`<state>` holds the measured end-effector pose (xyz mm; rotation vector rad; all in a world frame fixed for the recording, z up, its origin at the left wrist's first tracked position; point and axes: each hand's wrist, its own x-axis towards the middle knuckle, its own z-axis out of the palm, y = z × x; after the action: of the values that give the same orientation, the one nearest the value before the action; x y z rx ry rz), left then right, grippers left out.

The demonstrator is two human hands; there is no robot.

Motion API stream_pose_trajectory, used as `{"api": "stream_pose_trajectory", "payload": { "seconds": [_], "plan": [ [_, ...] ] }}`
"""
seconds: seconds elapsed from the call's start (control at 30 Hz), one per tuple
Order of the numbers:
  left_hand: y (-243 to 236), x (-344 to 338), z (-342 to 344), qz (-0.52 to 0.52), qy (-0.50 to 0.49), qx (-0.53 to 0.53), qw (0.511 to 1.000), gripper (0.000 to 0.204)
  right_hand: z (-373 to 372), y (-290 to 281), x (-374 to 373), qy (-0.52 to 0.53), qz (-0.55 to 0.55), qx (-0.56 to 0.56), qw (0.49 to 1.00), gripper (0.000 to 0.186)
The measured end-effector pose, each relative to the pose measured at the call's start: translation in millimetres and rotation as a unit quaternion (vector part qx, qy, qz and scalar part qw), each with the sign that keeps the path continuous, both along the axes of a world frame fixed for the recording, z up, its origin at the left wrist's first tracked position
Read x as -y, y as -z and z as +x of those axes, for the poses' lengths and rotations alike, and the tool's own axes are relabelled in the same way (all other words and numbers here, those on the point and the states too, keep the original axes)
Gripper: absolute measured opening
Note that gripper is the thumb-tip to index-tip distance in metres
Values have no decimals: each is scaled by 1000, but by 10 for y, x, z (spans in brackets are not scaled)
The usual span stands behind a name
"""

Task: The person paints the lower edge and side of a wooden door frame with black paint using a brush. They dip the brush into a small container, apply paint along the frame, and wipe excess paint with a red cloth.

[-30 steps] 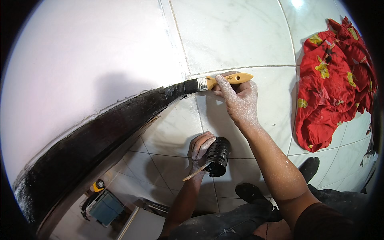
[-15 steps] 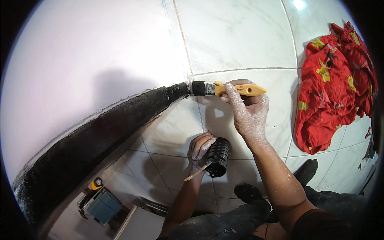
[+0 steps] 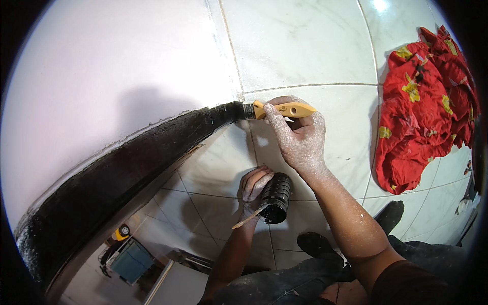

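My right hand [image 3: 300, 134] is closed on the yellow handle of a paintbrush [image 3: 284, 110]. The brush's dark bristles press on the end of a black painted strip [image 3: 147, 145] that runs along the foot of the white wall. Lower down, my left hand [image 3: 255, 184] grips a ribbed black container [image 3: 277, 195] tilted with its mouth toward me. A thin wooden stick [image 3: 249, 217] pokes out over the container's rim. White dust or paint specks cover both hands. What the container holds is too dark to make out.
White wall [image 3: 112, 61] rises at the left. Pale marbled tiles [image 3: 310, 46] make up the floor. A red flowered cloth [image 3: 417, 117] lies crumpled at the right. My dark-covered feet [image 3: 316, 244] rest on the tiles. A blue-grey box-like thing [image 3: 131, 262] stands at the lower left.
My right hand has moved left with the paintbrush, pushing its bristles onto the end of the black strip. My left hand and the container have stayed nearly still.
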<state>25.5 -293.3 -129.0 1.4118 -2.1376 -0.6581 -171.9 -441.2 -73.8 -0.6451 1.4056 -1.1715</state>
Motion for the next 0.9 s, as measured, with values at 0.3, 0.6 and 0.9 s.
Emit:
{"api": "stream_pose_trajectory", "payload": {
  "seconds": [0.3, 0.6, 0.9],
  "plan": [
    [-40, 25, -68, -7, -25, -14, 1000, 46, 50, 45, -63, 29, -29, -1, 999, 14],
    [-19, 26, -35, -4, -16, -11, 1000, 46, 45, 20, -130, 59, -19, 44, 997, 11],
    [-48, 50, -40, -3, -14, -7, 1000, 46, 48, 59, -212, 64, -18, 22, 998, 15]
  ]
}}
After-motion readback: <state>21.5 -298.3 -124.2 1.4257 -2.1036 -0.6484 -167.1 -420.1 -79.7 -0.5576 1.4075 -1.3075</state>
